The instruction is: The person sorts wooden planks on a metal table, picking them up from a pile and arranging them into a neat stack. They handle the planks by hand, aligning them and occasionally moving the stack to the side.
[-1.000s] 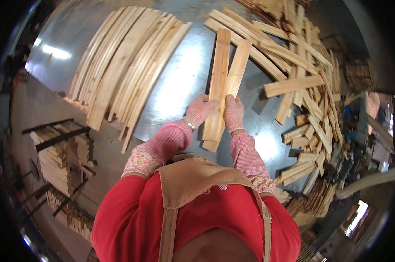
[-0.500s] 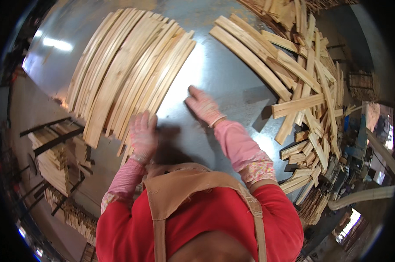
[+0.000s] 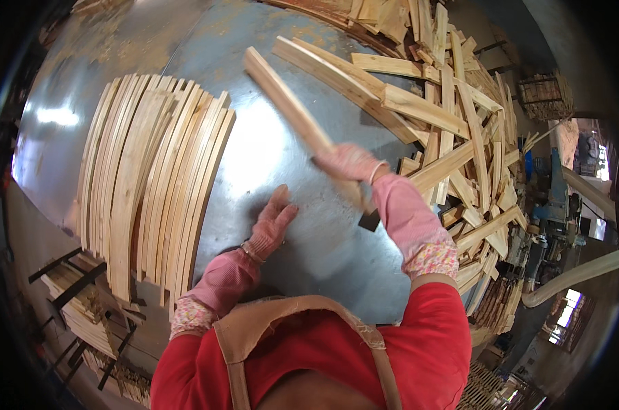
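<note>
- Single head view, fisheye, worn on the person's head, facing steeply down over the chest onto the metal tabletop [image 3: 268, 137].
- Close range: both forearms enter from the lower edge, left hand [image 3: 272, 229] and right hand [image 3: 350, 164] near centre.
- Straight edges bend toward the dark round rim.
- No second view to overlap with.

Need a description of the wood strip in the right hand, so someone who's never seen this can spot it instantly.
Start at the grey metal table, with a neat fan of slats on its left and a jumbled heap of offcuts on its right. Between them, the right hand grips one long pale wood strip. Unlike every other piece, it is lifted off the table, slanting up and away to the left.
</note>
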`<move>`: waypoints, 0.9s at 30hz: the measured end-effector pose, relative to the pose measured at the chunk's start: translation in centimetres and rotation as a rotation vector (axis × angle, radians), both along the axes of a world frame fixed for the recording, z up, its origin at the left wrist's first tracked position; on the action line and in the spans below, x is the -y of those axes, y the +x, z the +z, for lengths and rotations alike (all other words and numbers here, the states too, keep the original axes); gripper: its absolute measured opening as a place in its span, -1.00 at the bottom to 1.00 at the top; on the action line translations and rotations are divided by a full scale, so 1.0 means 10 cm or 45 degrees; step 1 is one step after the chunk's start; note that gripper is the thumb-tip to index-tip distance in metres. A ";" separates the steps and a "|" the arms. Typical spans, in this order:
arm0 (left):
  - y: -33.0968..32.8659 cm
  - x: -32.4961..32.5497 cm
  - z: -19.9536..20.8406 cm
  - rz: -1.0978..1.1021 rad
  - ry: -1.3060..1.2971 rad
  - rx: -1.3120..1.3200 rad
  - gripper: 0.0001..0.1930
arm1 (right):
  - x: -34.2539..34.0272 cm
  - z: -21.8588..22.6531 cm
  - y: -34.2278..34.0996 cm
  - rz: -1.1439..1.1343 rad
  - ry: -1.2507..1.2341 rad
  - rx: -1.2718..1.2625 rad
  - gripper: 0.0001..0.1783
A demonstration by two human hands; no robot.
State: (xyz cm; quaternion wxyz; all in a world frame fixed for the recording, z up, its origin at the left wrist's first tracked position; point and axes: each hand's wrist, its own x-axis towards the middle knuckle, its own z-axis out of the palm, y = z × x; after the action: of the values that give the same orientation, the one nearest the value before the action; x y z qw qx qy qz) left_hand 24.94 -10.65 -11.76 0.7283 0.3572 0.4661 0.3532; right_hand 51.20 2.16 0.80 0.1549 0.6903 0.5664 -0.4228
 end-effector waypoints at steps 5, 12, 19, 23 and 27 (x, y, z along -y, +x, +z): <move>0.16 -0.34 -0.33 0.088 -0.605 0.365 -0.69 | -0.36 -0.68 0.73 -0.010 1.003 0.695 0.09; -0.62 -0.13 0.18 -0.317 -0.021 -0.808 -0.58 | -0.77 -0.48 1.61 -0.240 0.699 0.462 0.19; -1.66 0.61 0.74 -0.360 0.878 -1.814 -0.50 | -0.18 -0.52 0.50 -0.312 0.381 0.269 -0.20; -2.05 0.61 0.92 -0.135 0.988 -2.100 -0.46 | 0.68 -0.55 -0.12 -0.872 0.108 -0.844 -0.24; -1.42 0.71 0.68 -0.245 0.792 -1.327 -0.31 | 1.35 -0.48 -1.16 -1.085 0.260 -1.171 -0.19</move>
State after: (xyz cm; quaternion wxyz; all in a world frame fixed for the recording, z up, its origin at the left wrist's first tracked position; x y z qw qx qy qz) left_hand 10.77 -17.70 -4.99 0.2948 0.7191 0.6017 0.1843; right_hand 39.62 -11.35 -4.01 -0.3527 0.6143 0.2879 -0.6444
